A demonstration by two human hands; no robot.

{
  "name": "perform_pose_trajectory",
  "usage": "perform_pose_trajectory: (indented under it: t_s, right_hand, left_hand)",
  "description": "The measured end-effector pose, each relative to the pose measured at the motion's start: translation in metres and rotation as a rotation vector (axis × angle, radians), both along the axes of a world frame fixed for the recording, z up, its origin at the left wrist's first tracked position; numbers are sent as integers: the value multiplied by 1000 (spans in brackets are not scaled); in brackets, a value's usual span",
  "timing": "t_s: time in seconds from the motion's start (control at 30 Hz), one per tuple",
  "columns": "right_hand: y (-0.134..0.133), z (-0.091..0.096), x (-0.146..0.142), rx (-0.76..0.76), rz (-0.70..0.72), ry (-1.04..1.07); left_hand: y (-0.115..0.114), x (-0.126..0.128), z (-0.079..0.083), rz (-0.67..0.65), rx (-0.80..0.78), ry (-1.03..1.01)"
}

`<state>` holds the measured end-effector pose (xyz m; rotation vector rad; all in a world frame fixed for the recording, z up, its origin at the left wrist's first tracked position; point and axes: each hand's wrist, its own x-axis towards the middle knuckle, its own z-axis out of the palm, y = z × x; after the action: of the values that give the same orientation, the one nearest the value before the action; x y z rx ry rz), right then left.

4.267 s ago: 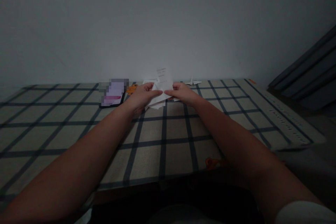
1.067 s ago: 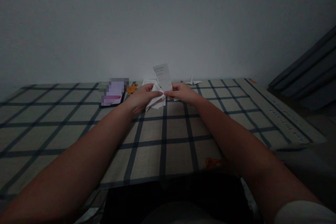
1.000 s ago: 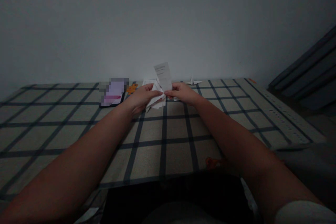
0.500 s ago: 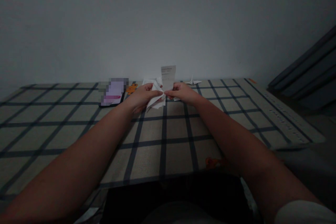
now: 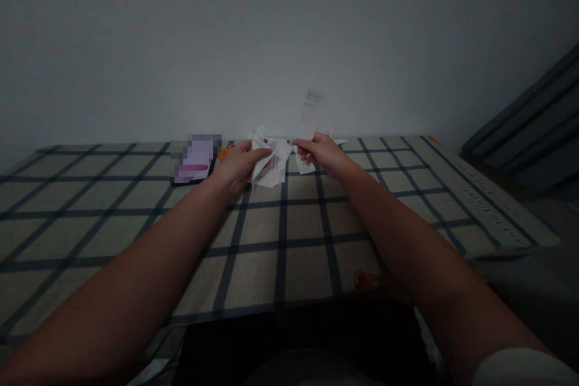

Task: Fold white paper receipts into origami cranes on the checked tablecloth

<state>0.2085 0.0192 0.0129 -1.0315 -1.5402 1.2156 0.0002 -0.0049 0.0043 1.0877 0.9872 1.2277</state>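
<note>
My left hand [image 5: 239,167] pinches crumpled white paper [image 5: 259,161] between thumb and fingers, over the far middle of the table. Beside it and partly beneath it lie loose white printed papers [image 5: 281,163]. Thumb and fingers of my right hand [image 5: 326,154] close on the lower end of a printed paper slip [image 5: 313,110], which stands up and is blurred by motion. Another piece of white paper [image 5: 304,164] shows just under the right fingers. The two hands are apart.
A checked tablecloth [image 5: 303,223] covers the table up to the wall. At left lies a phone [image 5: 196,154], its screen blurred out, with an orange object [image 5: 225,152] near it. Folded white paper [image 5: 339,141] is partly hidden behind my right hand. A curtain [image 5: 534,114] hangs at right.
My right hand has moved right and slightly up with the printed slip, away from the left hand. The left hand stays nearly in place, and more of the loose papers shows between the hands.
</note>
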Motion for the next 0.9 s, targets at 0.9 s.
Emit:
perform_pose_trajectory:
  t_s: [0.9]
  right_hand:
    - [1, 7, 22, 293, -344, -887]
  left_hand:
    - [2, 4, -1, 61, 75, 34]
